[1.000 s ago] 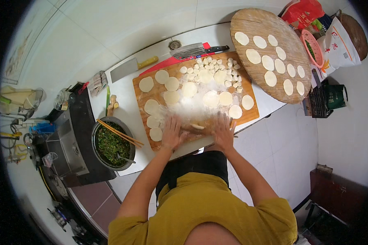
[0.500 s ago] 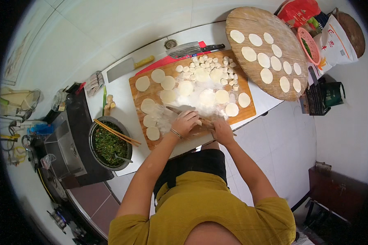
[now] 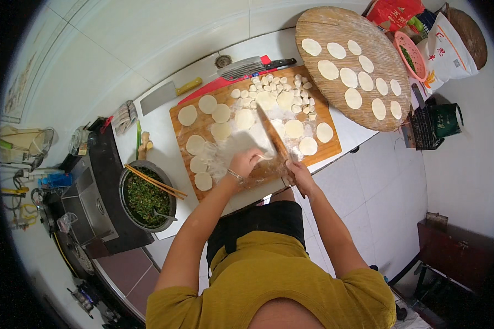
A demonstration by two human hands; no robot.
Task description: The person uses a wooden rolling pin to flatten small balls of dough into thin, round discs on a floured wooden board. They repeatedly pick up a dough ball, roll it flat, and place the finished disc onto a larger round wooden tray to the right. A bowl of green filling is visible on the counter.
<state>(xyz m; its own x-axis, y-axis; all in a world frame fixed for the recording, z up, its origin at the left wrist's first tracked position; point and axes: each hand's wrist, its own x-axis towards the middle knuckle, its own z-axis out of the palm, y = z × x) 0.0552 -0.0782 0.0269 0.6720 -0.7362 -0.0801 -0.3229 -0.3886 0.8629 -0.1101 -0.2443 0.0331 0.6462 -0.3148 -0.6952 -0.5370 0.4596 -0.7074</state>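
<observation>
- Left hand rests on a flat dough wrapper near the front of the wooden cutting board; fingers curl down on the dough, exact spread can't tell.
- Right hand grips the near end of a thin rolling pin, fingers closed round it; pin runs diagonally up across the floury board.
- Rolled dough rounds lie along the board's left and right sides; small cut dough pieces sit piled at the far edge.
- Round wooden tray, far right, carries more finished rounds.
- Two cleavers, and, lie behind the board.
- Pot of green filling with chopsticks across it stands left of the board.
</observation>
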